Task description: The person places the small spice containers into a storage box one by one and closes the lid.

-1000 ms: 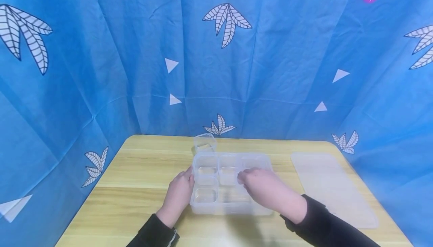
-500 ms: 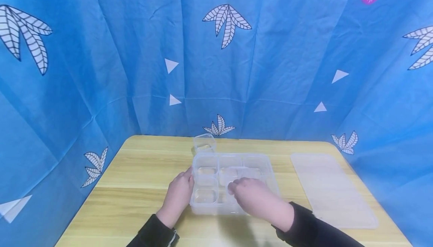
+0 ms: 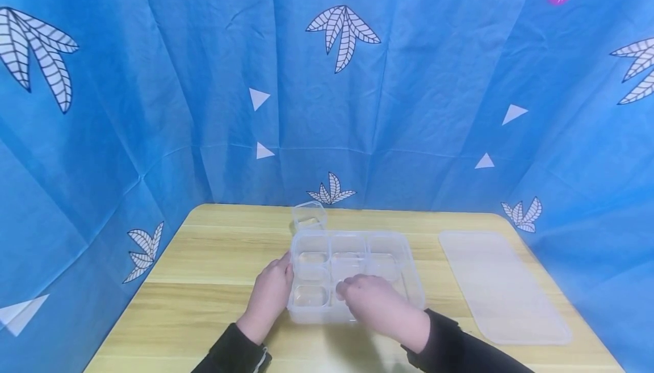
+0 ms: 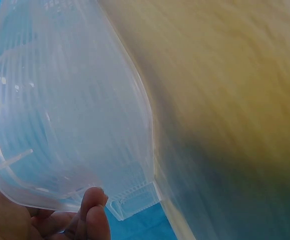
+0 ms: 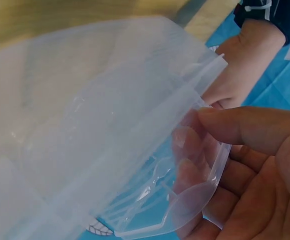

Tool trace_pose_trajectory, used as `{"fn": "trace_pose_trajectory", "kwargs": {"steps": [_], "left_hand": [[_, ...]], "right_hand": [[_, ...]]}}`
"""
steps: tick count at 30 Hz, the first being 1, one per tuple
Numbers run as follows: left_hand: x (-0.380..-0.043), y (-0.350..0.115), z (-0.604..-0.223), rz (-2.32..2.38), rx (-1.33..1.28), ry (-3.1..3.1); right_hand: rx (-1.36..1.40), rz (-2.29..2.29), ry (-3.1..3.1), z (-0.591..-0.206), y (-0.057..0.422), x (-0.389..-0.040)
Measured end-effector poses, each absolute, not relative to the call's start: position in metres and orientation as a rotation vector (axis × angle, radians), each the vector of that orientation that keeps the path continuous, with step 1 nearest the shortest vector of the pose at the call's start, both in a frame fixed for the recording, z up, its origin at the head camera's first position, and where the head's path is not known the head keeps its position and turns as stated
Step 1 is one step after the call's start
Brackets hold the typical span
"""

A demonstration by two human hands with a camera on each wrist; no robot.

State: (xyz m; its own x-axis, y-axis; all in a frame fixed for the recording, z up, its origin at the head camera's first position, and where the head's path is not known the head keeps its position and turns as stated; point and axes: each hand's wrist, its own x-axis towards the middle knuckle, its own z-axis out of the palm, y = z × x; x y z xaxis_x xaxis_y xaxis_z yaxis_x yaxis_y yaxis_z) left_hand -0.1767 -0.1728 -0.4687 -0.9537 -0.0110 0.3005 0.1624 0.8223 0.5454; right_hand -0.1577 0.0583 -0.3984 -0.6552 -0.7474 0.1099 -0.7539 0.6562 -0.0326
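Note:
A large clear plastic organizer box (image 3: pixel 339 317) stands on the table, with several small clear bins inside it. My left hand (image 3: pixel 269 288) holds its left wall; in the left wrist view the fingertips (image 4: pixel 96 212) curl at the rim of the box. My right hand (image 3: pixel 380 307) is over the front middle of the box. In the right wrist view its thumb and fingers pinch the edge of a small clear bin (image 5: pixel 197 197), fingers showing through the plastic. From the head view that bin is mostly hidden beneath the hand. Small bins fill the left column and the back row.
Another small clear bin (image 3: pixel 309 218) stands behind the box at its left corner. A flat translucent lid (image 3: pixel 503 288) lies on the right of the wooden table (image 3: pixel 204 271). Blue patterned cloth (image 3: pixel 332 106) hangs around the back and sides.
My right hand has moved left and toward the front with the small bin, from the right part of the box to its front middle. My left hand has stayed at the left wall.

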Motion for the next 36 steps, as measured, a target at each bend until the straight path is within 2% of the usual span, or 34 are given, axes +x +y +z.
{"fn": "trace_pose_trajectory", "kwargs": {"steps": [36], "left_hand": [[-0.179,-0.173,-0.474,-0.860,-0.114,-2.703]], "right_hand": [[1.316,0.208,-2.734,-0.420,0.055,-0.161]]}}
